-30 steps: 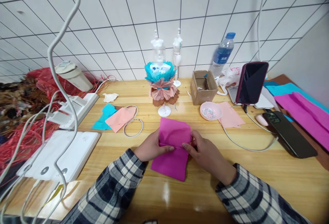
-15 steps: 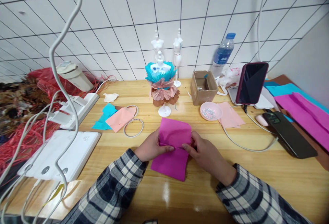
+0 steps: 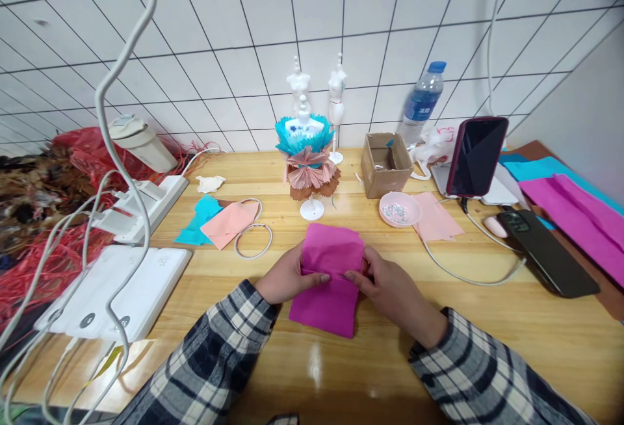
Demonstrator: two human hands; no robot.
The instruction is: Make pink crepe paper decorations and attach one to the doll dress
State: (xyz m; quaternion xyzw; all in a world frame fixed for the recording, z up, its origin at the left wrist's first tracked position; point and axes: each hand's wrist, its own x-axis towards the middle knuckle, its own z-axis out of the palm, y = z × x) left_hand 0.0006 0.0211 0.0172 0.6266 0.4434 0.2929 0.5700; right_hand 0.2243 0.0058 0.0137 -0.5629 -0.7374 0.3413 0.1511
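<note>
A magenta sheet of crepe paper (image 3: pixel 327 311) is held over the table, with a fold running across its middle. My left hand (image 3: pixel 287 273) grips the fold at the left edge, thumb on top. On the right edge my right hand (image 3: pixel 385 282) pinches the same fold between thumb and fingers. The fingers behind the sheet are mostly hidden. Just beyond stands a small white mannequin (image 3: pixel 303 127) dressed in a ruffled teal, dusty pink and brown paper dress (image 3: pixel 312 168).
Right of the mannequin are a cardboard box (image 3: pixel 387 175), a pink dish (image 3: pixel 400 222) of small beads and peach paper (image 3: pixel 437 216). Farther right, a phone (image 3: pixel 478 155) stands upright and another (image 3: pixel 546 251) lies flat. White cables and a power strip (image 3: pixel 160 207) occupy the left.
The lower part of the magenta paper has shifted slightly upward and to the right. Both hands keep their hold on the fold, almost unmoved.
</note>
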